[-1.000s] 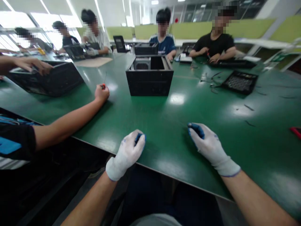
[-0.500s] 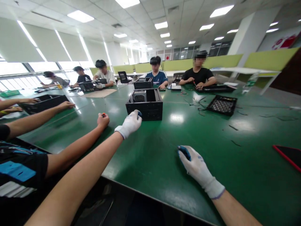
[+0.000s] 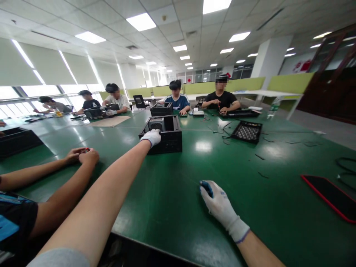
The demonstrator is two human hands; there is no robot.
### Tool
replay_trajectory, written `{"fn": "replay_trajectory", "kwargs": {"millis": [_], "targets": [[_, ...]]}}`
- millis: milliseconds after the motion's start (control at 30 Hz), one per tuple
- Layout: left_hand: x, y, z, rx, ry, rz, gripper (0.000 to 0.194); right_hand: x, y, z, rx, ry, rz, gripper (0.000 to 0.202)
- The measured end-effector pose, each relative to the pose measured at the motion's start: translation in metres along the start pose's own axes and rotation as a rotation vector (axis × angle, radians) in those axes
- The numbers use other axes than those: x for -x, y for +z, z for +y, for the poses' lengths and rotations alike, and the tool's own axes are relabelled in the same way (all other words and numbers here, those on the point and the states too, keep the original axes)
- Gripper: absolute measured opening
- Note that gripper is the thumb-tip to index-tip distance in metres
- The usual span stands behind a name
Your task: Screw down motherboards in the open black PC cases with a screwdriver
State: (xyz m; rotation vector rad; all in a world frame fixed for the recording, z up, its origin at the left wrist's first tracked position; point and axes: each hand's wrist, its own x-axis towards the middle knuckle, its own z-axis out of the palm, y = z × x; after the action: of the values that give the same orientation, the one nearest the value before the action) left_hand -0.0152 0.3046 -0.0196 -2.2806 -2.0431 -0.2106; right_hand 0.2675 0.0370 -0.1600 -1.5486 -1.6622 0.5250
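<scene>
My left hand [image 3: 151, 138], in a white glove with blue-coated fingers, reaches far across to a black computer case [image 3: 171, 142]. It is closed at the near left upper edge of the case; its fingertips are partly hidden. The case is open on top, and a grey power supply [image 3: 156, 122] shows inside. My right hand [image 3: 218, 202], gloved the same way, rests low over the green table [image 3: 172, 193]. Its fingers curl toward the thumb. Whatever may be between the fingertips is too small to make out.
A neighbour's hands [image 3: 83, 155] hold something small and red at left, near another black case [image 3: 19, 142]. A black tray-like panel [image 3: 247, 131] and loose cables lie back right. A red-edged black mat [image 3: 329, 196] lies at right. Several people sit across the table.
My left hand has reached farther forward onto the upper edge of the case. My right hand stays curled over the table. The view has turned right, and the neighbour's hands have come together.
</scene>
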Motion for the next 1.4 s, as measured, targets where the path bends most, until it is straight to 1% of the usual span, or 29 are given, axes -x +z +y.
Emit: {"fn": "replay_trajectory", "kwargs": {"millis": [100, 167, 233, 300, 367, 467, 533, 600, 633, 700, 767, 833, 867, 933, 1067, 1167, 1233, 1267, 1333, 1400], "targets": [[0.006, 0.003, 0.0, -0.012, -0.001, 0.006, 0.05, -0.001, 0.002, 0.001, 0.011, -0.006, 0.003, 0.042], [0.019, 0.002, 0.002, -0.022, 0.02, 0.018, 0.05, -0.001, 0.003, 0.0, 0.016, -0.015, 0.014, 0.041], [0.039, -0.001, 0.006, -0.032, 0.059, 0.032, 0.049, -0.002, 0.003, -0.001, 0.019, -0.031, 0.037, 0.04], [0.065, -0.005, 0.01, -0.042, 0.105, 0.052, 0.048, -0.001, 0.001, -0.001, 0.022, -0.058, 0.062, 0.038], [0.096, -0.01, 0.016, -0.046, 0.15, 0.069, 0.046, 0.001, -0.003, -0.003, 0.024, -0.086, 0.103, 0.037], [0.149, -0.018, 0.024, -0.035, 0.229, 0.098, 0.043, 0.005, -0.017, -0.012, 0.032, -0.182, 0.209, 0.036], [0.185, -0.022, 0.029, -0.019, 0.302, 0.148, 0.041, 0.008, -0.033, -0.027, 0.071, -0.31, 0.282, 0.036], [0.22, -0.027, 0.033, 0.014, 0.37, 0.18, 0.038, 0.008, -0.053, -0.05, 0.144, -0.452, 0.308, 0.039], [0.236, -0.029, 0.036, 0.038, 0.402, 0.189, 0.037, 0.007, -0.062, -0.063, 0.183, -0.512, 0.289, 0.04], [0.266, -0.033, 0.042, 0.088, 0.459, 0.2, 0.036, 0.003, -0.077, -0.09, 0.277, -0.599, 0.182, 0.043], [0.289, -0.036, 0.048, 0.13, 0.505, 0.21, 0.037, 0.0, -0.084, -0.11, 0.364, -0.682, 0.016, 0.04], [0.309, -0.04, 0.054, 0.165, 0.534, 0.213, 0.036, 0.002, -0.084, -0.122, 0.426, -0.725, -0.138, 0.034], [0.317, -0.043, 0.056, 0.182, 0.544, 0.21, 0.036, 0.006, -0.084, -0.125, 0.447, -0.729, -0.183, 0.033], [0.334, -0.051, 0.059, 0.216, 0.554, 0.202, 0.035, 0.019, -0.084, -0.126, 0.467, -0.723, -0.206, 0.032], [0.365, -0.072, 0.06, 0.295, 0.603, 0.158, 0.042, 0.058, -0.097, -0.123, 0.463, -0.784, -0.154, 0.022], [0.383, -0.082, 0.058, 0.386, 0.655, 0.098, 0.054, 0.083, -0.111, -0.122, 0.47, -0.854, -0.104, 0.022], [0.39, -0.085, 0.055, 0.437, 0.691, 0.097, 0.061, 0.095, -0.118, -0.122, 0.477, -0.884, -0.066, 0.027], [0.392, -0.087, 0.053, 0.457, 0.688, 0.112, 0.062, 0.1, -0.121, -0.121, 0.481, -0.893, -0.057, 0.029], [0.391, -0.091, 0.048, 0.48, 0.627, 0.126, 0.054, 0.106, -0.125, -0.12, 0.49, -0.89, -0.059, 0.032], [0.386, -0.094, 0.043, 0.488, 0.56, 0.115, 0.041, 0.109, -0.128, -0.119, 0.51, -0.883, -0.069, 0.037]]}}
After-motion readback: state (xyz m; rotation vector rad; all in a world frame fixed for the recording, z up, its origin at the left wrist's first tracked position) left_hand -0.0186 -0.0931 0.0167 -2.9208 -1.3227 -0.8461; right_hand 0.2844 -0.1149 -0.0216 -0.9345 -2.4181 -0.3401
